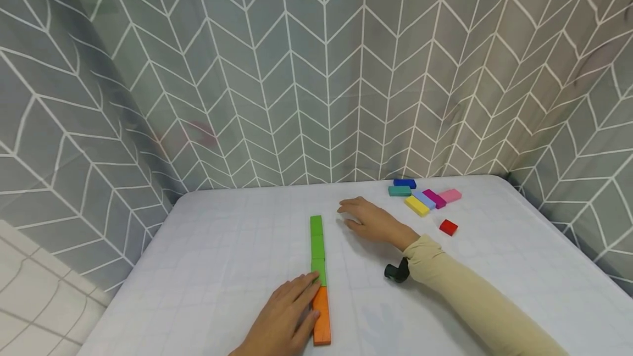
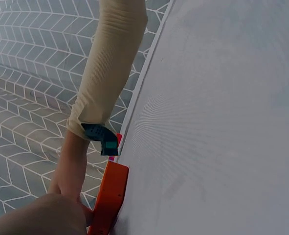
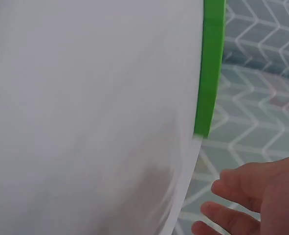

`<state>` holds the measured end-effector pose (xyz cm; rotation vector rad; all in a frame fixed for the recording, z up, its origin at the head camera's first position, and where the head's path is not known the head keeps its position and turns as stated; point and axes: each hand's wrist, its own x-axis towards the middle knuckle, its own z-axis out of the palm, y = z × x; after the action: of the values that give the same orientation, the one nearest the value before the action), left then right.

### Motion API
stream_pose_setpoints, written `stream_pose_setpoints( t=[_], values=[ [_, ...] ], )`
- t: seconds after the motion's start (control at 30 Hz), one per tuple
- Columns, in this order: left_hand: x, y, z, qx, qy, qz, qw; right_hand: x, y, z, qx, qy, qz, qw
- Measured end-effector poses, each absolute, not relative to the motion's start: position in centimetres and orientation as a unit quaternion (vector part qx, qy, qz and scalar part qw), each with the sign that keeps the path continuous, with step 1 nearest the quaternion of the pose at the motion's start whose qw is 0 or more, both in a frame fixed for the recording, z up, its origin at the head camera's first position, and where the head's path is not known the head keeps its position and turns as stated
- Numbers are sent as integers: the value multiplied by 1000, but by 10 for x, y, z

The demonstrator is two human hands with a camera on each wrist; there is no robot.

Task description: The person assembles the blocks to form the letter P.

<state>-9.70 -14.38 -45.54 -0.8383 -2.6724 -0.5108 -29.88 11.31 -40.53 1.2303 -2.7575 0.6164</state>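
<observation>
A straight row of blocks runs away from me down the middle of the table: green blocks (image 1: 317, 243) at the far end, orange blocks (image 1: 322, 323) at the near end. My left hand (image 1: 287, 315) lies along the row's left side, its extended fingertips touching near where green meets orange. In the left wrist view, the end of an orange block (image 2: 113, 188) shows beside that hand. Over the table, right of the green end, my right hand (image 1: 373, 221) has loosely bent fingers and holds nothing. The right wrist view shows its fingers (image 3: 232, 188) apart from the green block (image 3: 210, 78).
At the back right lie loose blocks: blue (image 1: 405, 184), teal (image 1: 399, 191), yellow (image 1: 417, 205), light blue (image 1: 423, 200), magenta (image 1: 434, 198) and pink (image 1: 450, 195). A red block (image 1: 448, 227) sits nearer. A patterned curtain (image 1: 341, 70) stands behind the white table (image 1: 237, 235).
</observation>
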Motion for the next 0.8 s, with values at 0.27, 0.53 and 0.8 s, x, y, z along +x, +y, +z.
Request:
stream_pose_setpoints(
  t=[0.27, 0.53, 0.8],
  values=[
    [-96, -143, -454, -294, -927, -170, 158, -309, 164, -405, 360, -913, 181, 56],
    [-97, -143, -458, -292, -927, -176, 154, -317, 212, -404, 335, -925, 150, 96],
    [-96, -144, -456, -288, -931, -174, 142, -323, 255, -402, 274, -953, 124, 40]
  ],
)
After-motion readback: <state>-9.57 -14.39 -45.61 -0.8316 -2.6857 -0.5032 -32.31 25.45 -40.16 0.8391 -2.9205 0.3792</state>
